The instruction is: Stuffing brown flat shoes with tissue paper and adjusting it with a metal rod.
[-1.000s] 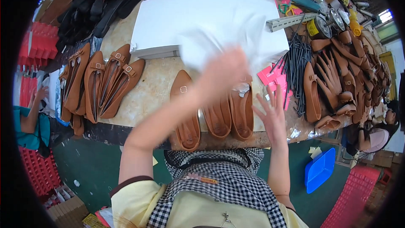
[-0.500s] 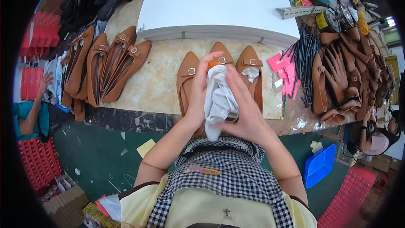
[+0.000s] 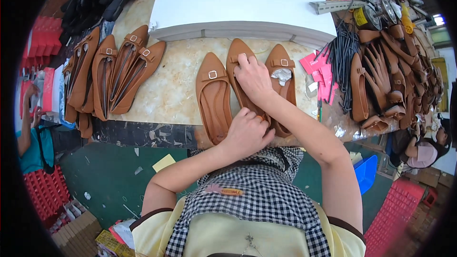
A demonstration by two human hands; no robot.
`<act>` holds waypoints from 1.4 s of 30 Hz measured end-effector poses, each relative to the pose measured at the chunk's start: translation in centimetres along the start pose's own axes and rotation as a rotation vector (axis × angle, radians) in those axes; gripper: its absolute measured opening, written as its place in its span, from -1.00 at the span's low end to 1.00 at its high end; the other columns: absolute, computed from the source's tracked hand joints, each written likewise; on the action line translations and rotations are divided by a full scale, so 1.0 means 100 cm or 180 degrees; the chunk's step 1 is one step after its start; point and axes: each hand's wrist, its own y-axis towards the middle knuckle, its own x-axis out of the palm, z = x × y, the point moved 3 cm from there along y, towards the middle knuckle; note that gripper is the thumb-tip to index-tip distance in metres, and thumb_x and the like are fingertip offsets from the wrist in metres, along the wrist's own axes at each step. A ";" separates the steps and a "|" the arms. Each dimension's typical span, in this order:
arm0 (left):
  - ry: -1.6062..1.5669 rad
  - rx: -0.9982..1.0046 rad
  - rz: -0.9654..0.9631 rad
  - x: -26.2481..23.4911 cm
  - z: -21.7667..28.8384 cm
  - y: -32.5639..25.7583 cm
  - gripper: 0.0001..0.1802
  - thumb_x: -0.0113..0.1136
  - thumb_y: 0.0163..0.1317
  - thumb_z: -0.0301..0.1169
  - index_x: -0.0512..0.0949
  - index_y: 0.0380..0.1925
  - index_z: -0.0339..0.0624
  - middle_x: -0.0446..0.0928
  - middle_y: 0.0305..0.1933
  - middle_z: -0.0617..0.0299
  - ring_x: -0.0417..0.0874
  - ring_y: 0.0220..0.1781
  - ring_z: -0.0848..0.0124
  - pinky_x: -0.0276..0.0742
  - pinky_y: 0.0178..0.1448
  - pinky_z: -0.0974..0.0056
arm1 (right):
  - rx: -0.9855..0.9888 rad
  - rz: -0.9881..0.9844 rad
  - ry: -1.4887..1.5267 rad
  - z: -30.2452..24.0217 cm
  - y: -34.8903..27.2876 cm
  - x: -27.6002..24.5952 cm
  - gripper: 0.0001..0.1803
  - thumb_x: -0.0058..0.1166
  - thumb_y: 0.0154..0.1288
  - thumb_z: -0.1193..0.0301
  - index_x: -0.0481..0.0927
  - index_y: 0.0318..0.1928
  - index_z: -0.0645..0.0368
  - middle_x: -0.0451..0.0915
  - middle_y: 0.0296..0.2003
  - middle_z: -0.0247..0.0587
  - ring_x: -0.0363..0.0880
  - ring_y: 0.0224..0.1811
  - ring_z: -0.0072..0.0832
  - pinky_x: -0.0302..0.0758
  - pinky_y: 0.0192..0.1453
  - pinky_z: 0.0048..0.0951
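Three brown pointed flat shoes with buckled bows lie on the table in front of me, toes pointing away. At the middle shoe point(image 3: 242, 48), my right hand point(image 3: 255, 79) bends its closed fingers over the bow and front opening. What those fingers hold is hidden. Curled round the same shoe's heel end is my left hand point(image 3: 247, 133). The left shoe point(image 3: 213, 99) has a bare insole. Crumpled white paper point(image 3: 282, 76) sits in the front opening of the right shoe point(image 3: 277, 57), whose side runs behind my right forearm.
A stack of white sheets point(image 3: 238, 0) stands behind the shoes. More brown shoes point(image 3: 128, 71) lean together at left; a heap point(image 3: 400, 81) lies at right. Beside it are black sticks point(image 3: 342, 62) and pink cards point(image 3: 323, 76). A blue bin point(image 3: 365, 173) stands below. People work at both sides.
The crumpled white paper between my hands has gone from sight. My right hand moved to the middle shoe's front, my left down to its heel. The middle shoe shifted slightly left and away.
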 end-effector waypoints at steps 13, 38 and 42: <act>0.0534 0.0522 -0.0349 -0.002 -0.017 0.017 -0.74 0.18 0.10 -0.23 0.57 -0.64 -0.14 0.55 -0.55 0.15 0.60 -0.41 0.23 0.38 -0.10 0.14 | 0.1105 -0.0918 0.1131 0.049 0.028 0.004 -0.42 0.35 0.03 0.34 0.52 0.09 0.29 0.51 -0.15 0.17 0.57 -0.07 -0.04 0.54 -0.02 -0.15; -0.1081 0.0975 0.1448 -0.107 0.011 0.042 -0.79 0.37 -0.11 -0.30 0.59 -0.46 -0.09 0.55 0.02 0.11 0.53 0.17 0.29 0.42 0.16 0.06 | 0.2594 0.0236 0.6350 0.009 -0.107 -0.085 -0.45 0.02 0.44 0.25 0.31 0.34 0.22 0.42 0.25 -0.13 0.44 0.28 -0.35 0.42 0.32 -0.33; -0.1167 -0.0313 0.1692 -0.085 -0.028 -0.006 -0.71 0.31 0.07 -0.42 0.56 -0.16 -0.12 0.51 0.12 0.02 0.53 0.17 0.25 0.44 0.17 0.27 | 0.1410 -0.0561 0.4790 0.016 -0.065 -0.098 -0.30 0.19 0.27 0.39 0.24 0.37 0.27 0.27 0.37 -0.13 0.26 0.41 -0.32 0.27 0.41 -0.34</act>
